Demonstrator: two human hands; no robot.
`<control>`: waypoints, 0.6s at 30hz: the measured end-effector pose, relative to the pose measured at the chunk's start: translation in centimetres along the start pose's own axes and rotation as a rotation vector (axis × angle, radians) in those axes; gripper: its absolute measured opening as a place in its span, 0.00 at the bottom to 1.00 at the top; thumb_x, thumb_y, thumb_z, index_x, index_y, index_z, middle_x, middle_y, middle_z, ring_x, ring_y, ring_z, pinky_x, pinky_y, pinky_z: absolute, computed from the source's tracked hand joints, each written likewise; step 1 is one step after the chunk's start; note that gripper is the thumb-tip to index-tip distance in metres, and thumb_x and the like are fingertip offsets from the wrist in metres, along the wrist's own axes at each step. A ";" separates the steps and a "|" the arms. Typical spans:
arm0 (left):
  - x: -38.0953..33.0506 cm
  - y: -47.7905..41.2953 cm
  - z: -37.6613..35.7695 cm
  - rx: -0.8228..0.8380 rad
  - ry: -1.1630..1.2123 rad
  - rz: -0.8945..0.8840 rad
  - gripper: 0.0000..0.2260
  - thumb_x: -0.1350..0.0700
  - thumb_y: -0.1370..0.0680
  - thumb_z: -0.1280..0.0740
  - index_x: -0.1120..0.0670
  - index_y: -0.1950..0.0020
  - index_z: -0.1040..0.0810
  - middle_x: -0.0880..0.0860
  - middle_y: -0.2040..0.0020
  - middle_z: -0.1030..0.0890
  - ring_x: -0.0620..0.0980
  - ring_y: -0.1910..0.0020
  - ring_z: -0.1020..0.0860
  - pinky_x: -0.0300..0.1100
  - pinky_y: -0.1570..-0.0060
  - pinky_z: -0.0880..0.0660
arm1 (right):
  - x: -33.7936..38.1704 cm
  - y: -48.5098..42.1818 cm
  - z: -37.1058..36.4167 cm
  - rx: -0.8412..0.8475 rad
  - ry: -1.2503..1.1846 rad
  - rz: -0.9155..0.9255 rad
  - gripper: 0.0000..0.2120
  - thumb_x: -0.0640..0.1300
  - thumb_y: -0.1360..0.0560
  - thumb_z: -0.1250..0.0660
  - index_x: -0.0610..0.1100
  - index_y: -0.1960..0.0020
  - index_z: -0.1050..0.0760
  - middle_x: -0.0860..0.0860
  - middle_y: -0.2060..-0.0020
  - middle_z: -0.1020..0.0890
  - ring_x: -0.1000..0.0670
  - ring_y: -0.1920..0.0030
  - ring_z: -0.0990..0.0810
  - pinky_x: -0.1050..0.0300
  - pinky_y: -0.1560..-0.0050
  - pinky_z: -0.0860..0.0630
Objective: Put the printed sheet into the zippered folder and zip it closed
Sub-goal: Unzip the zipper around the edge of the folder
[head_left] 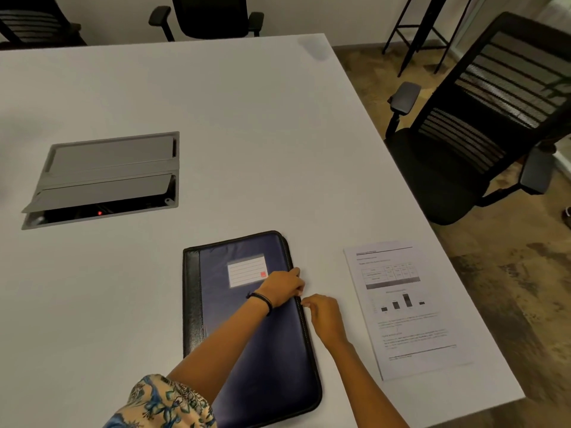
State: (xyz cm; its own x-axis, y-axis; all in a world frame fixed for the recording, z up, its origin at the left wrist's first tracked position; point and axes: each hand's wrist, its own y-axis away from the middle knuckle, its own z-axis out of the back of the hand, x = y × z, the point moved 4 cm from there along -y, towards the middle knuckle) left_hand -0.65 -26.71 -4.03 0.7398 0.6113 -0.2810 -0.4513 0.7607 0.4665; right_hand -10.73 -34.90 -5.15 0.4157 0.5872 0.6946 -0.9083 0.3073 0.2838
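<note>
A person leans over a white desk (216, 97) with both hands at the right-hand edge of a dark blue zippered folder (253, 329), which lies flat and closed near the front of the desk. The left hand (282, 287), a dark band at its wrist, rests palm-down on the cover, its fingers curled over the zipper edge. The right hand (324, 316) sits just beside that same edge, its fingertips drawn together close to the zipper; whether they pinch the pull is too small to tell. The two hands nearly meet at the folder's rim.

The folder carries a black spine strip along its left side and a lined white label (247, 270) with a small red mark on its cover. The printed sheet (404, 307), showing a table, a bar chart and blocks of text, lies flat on the desk to the right of the folder, near it but apart, untouched by either hand.

Farther back on the left, a grey cable hatch (108, 174) set into the desk stands partly open. A black mesh office chair (482, 118) stands off the desk's right side.
</note>
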 end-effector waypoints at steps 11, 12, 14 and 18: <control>-0.1 0.1 0.1 -0.024 -0.018 0.010 0.09 0.57 0.20 0.41 0.59 0.45 0.24 0.58 0.42 0.27 0.59 0.51 0.22 0.50 0.51 0.25 | -1.0 3.9 0.2 -0.019 0.105 0.020 0.09 0.35 0.25 0.37 0.39 0.52 0.18 0.43 0.55 0.15 0.47 0.54 0.18 0.65 0.52 0.25; -0.2 0.1 0.1 -0.028 -0.019 0.011 0.09 0.57 0.20 0.41 0.58 0.45 0.24 0.58 0.42 0.27 0.59 0.51 0.22 0.49 0.52 0.26 | -1.1 4.4 0.2 -0.025 0.104 0.024 0.09 0.34 0.25 0.37 0.39 0.52 0.18 0.42 0.56 0.15 0.47 0.55 0.18 0.63 0.52 0.24; -0.3 0.3 0.2 -0.042 -0.024 0.014 0.08 0.58 0.20 0.42 0.58 0.46 0.26 0.58 0.43 0.26 0.59 0.52 0.22 0.48 0.55 0.26 | -1.1 5.4 0.4 -0.039 0.106 0.052 0.09 0.34 0.25 0.37 0.38 0.53 0.18 0.41 0.58 0.15 0.46 0.58 0.18 0.56 0.53 0.21; -0.5 0.4 0.1 -0.062 -0.031 0.045 0.07 0.59 0.20 0.42 0.58 0.46 0.26 0.58 0.44 0.26 0.59 0.52 0.22 0.48 0.55 0.27 | -1.5 7.1 0.8 -0.070 0.115 0.022 0.10 0.32 0.26 0.37 0.40 0.59 0.18 0.45 0.62 0.17 0.48 0.61 0.20 0.56 0.57 0.22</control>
State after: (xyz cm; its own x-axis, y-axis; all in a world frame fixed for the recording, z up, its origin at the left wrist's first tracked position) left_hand -1.22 -26.73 -3.61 0.7328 0.6389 -0.2343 -0.5139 0.7453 0.4248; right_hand -17.89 -34.18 -3.65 0.4019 0.6748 0.6190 -0.9135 0.3424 0.2198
